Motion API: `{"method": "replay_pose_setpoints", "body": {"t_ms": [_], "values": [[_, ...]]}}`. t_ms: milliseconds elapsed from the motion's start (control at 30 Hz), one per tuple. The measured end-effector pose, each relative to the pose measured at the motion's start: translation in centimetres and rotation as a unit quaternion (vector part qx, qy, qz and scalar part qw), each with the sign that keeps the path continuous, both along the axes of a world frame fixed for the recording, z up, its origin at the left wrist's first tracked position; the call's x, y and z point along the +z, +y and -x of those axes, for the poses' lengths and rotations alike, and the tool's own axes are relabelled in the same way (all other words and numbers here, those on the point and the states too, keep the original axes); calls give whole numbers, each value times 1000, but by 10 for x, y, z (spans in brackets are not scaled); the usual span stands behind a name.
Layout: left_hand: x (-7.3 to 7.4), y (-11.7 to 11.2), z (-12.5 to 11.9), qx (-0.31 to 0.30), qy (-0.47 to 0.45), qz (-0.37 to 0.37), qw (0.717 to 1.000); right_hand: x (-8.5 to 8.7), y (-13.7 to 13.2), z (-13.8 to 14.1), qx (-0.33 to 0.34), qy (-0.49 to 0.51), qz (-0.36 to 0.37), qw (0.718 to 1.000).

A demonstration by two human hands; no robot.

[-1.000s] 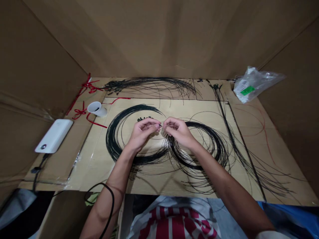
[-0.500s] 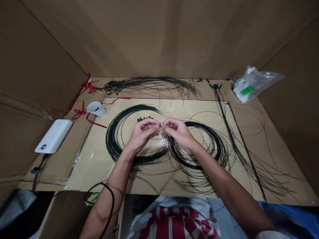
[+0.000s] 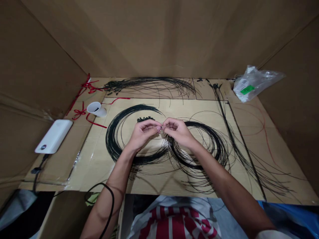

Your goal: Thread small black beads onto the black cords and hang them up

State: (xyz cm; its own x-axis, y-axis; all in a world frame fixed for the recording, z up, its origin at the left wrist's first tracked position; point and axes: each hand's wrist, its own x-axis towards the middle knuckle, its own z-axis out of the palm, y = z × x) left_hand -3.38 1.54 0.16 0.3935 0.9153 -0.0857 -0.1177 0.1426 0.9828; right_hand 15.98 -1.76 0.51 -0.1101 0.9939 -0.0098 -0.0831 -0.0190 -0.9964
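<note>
My left hand and my right hand meet fingertip to fingertip above the cardboard work surface. Both are closed in a pinch on a thin black wire and a tiny piece between them, too small to name. Under my left hand lies a large coil of black wire. A second coil lies under and right of my right hand. A small heap of tiny black parts sits just beyond my left fingers.
Cardboard walls enclose the surface. A white paper cup lies tipped at the left among red ribbon. A white power bank rests at far left. Straight black wire bundles lie along the back and right. A clear plastic bag sits back right.
Both hands have shifted very slightly toward me while keeping the pinch, so the small heap of black parts beyond my left fingers shows more.
</note>
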Motion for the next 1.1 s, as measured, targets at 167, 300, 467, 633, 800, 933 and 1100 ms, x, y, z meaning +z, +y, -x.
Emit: {"method": "replay_pose_setpoints", "body": {"t_ms": [167,300,467,633,800,933,1100], "values": [[-2,3,1,-2,-27,25,999,0,0,-1,8,2,-10,1000],[0,3,2,-10,-22,48,999,1,0,-1,2,4,-22,1000],[2,3,1,5,-21,62,998,0,0,-2,-8,-3,-37,999],[1,4,1,18,-21,48,998,-4,1,-2,-14,-4,-40,999],[0,4,1,36,-27,39,998,-5,1,0,-29,-1,-42,999],[4,4,1,35,-14,33,999,-3,1,0,-34,-11,-45,998],[7,2,-1,39,2,39,999,-2,1,0,-33,-19,-45,998]]}}
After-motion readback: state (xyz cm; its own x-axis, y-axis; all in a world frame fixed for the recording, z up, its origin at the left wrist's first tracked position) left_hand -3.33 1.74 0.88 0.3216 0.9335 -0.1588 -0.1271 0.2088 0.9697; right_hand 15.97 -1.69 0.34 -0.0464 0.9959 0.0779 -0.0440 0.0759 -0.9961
